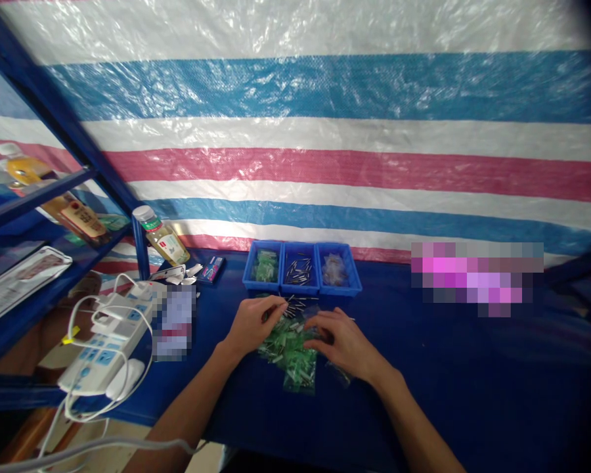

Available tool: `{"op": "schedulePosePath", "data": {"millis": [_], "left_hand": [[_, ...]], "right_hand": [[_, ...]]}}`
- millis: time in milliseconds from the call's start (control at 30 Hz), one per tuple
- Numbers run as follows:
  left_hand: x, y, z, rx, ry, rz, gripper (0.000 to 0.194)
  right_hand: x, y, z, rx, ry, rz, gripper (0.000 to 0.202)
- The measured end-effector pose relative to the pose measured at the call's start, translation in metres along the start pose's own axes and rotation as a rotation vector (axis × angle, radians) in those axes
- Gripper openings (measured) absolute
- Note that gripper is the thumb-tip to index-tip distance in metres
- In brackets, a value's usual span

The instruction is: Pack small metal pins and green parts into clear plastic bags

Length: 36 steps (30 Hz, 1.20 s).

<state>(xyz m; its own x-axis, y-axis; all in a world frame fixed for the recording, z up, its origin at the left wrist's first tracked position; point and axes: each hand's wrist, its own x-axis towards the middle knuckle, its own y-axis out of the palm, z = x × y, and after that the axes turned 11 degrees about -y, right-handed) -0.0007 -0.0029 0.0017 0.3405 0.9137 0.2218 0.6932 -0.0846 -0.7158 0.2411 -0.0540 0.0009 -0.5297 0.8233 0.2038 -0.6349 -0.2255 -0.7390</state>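
Note:
Green packets (293, 355) lie in a pile on the blue table (453, 368), between and below both hands. My left hand (256, 322) is at the pile's upper left, thumb and fingertips pressed together beside thin dark metal pieces (295, 304); what they hold, if anything, is too small to name. At the pile's right is my right hand (339, 338), fingers curled with the thumb apart, near clear plastic bags; its grip is unclear. Behind the hands stand three joined blue bins: green packets in the left bin (264, 266), metal pins in the middle (299, 269), clear bags in the right (335, 270).
A power strip (103, 348) with white cables and a white mouse-shaped object (125, 379) lie left. Behind them are a bottle (162, 238) and a small dark box (211, 270). A blue rack (140, 243) rises at left; a striped sheet (325, 164) hangs behind.

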Motion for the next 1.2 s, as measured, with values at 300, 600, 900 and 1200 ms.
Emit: {"op": "schedulePosePath", "data": {"millis": [300,600,900,1200], "left_hand": [[-0.0002,-0.0007,0.0011,0.016,0.016,0.007,0.022],[0.0003,-0.0005,0.0012,0.024,-0.004,0.029,0.022],[-0.0004,-0.0001,0.0009,0.027,0.006,0.028,0.022],[0.0004,-0.0004,0.0002,0.028,0.026,0.026,0.023]], "right_hand": [[0.0004,0.0037,-0.0002,-0.159,-0.03,-0.017,0.023],[-0.0001,-0.0029,0.0026,-0.137,-0.08,0.029,0.022],[0.0007,-0.0007,0.0027,-0.126,-0.097,0.027,0.01],[0.002,0.0006,-0.0009,-0.096,-0.162,-0.113,0.016]]}}
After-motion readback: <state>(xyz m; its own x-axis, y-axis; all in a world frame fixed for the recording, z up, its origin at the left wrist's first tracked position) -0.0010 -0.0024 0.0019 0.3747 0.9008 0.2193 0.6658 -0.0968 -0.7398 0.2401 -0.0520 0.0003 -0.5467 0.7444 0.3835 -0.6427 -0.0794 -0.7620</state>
